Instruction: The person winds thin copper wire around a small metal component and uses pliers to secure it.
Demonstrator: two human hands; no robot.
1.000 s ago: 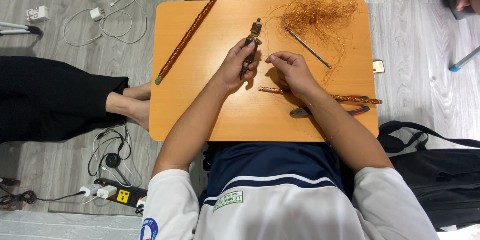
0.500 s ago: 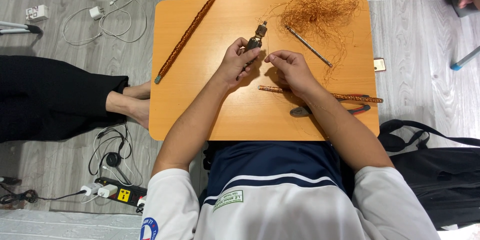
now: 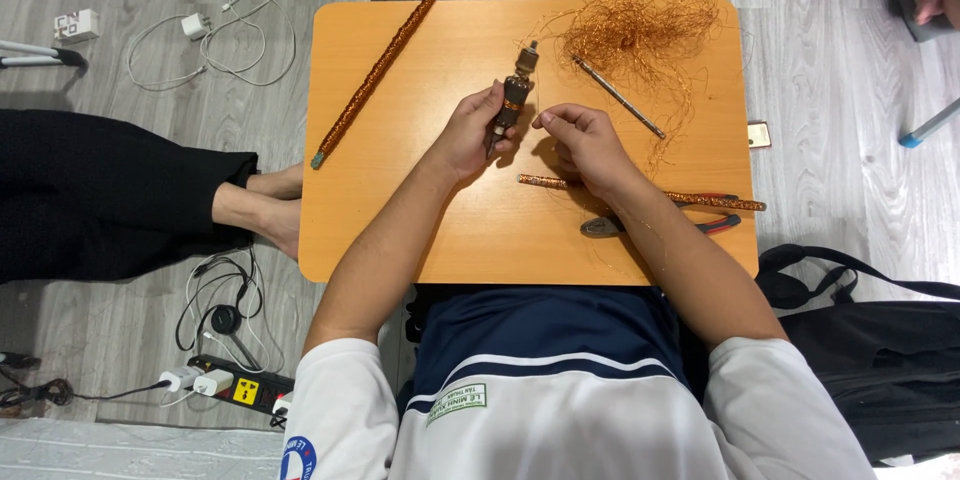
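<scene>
On the orange table point(image 3: 400, 230), a copper wire tangle point(image 3: 640, 35) lies at one o'clock. Centrally, the left hand point(image 3: 470, 135) grips a wire-wound spindle point(image 3: 514, 100); the right hand point(image 3: 585, 145) pinches, seemingly, a thin strand. Pliers point(image 3: 660, 227) lie at four o'clock.

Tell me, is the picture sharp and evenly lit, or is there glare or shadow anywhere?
Head view: even, soft light, no glare on the orange table; faint shadows under the left hand and right hand; the copper wire tangle is too fine to resolve strand by strand.
</scene>
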